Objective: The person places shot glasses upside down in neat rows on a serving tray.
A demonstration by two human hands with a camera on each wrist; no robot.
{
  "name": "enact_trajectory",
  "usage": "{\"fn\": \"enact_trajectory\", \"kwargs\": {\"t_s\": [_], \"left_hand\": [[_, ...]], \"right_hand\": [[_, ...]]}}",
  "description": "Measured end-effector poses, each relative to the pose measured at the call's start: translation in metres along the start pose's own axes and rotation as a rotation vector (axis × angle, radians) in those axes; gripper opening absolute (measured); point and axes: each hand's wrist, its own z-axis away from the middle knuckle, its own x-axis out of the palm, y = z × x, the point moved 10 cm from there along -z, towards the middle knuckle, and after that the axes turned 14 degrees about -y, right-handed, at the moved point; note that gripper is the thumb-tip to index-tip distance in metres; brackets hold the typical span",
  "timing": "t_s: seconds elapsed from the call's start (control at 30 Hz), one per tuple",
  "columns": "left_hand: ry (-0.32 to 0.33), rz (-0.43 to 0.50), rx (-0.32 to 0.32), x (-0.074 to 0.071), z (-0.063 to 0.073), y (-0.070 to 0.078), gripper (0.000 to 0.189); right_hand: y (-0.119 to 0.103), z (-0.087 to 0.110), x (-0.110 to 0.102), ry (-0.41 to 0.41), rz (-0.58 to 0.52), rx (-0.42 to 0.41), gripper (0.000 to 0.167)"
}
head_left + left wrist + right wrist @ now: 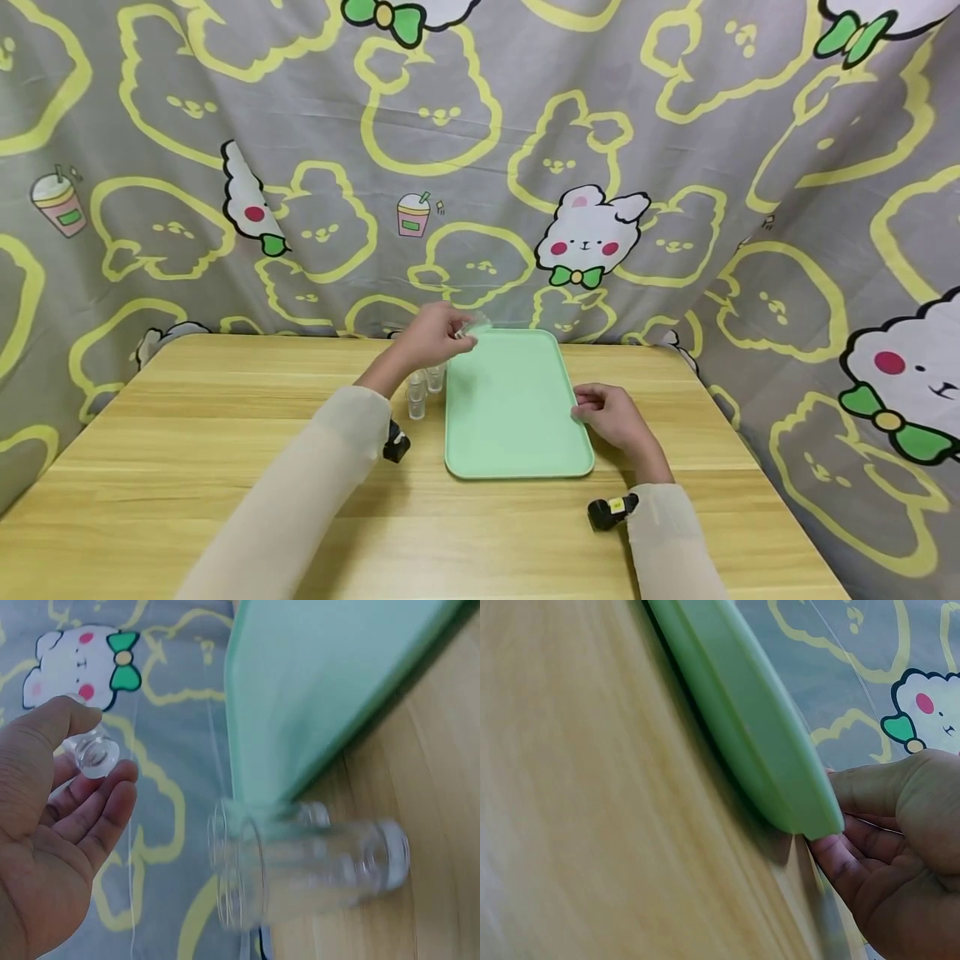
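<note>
A small clear shot glass (pixel 477 326) is pinched by my left hand (pixel 433 337) over the far left corner of the mint-green tray (pixel 517 408). In the left wrist view the thick base of that glass (pixel 97 754) faces the camera, thumb and fingertips around its side. On the tray's right edge is my right hand (pixel 613 414); the right wrist view has its thumb and fingers (pixel 841 871) gripping the tray's rim (pixel 806 802). More clear glasses (pixel 417 398) stand beside the tray's left edge, below my left forearm.
The wooden table (pixel 187 467) runs back to a grey curtain (pixel 300 125) with yellow cartoon outlines. Small black wrist cameras hang below the cuffs, one at the left wrist (pixel 396 442) and one at the right (pixel 611 511).
</note>
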Motion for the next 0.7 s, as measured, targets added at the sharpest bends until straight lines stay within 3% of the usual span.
{"fn": "enact_trajectory", "kwargs": {"t_s": [0.4,0.7], "left_hand": [[0.016,0.158,-0.037,0.030,-0.022,0.005,0.030],[0.058,0.194,-0.018,0.048,-0.040,0.010,0.026]], "right_hand": [[-0.002,0.001,-0.001,0.001,0.003,-0.005,0.037],[-0.002,0.000,0.000,0.002,0.000,-0.010,0.036]]}}
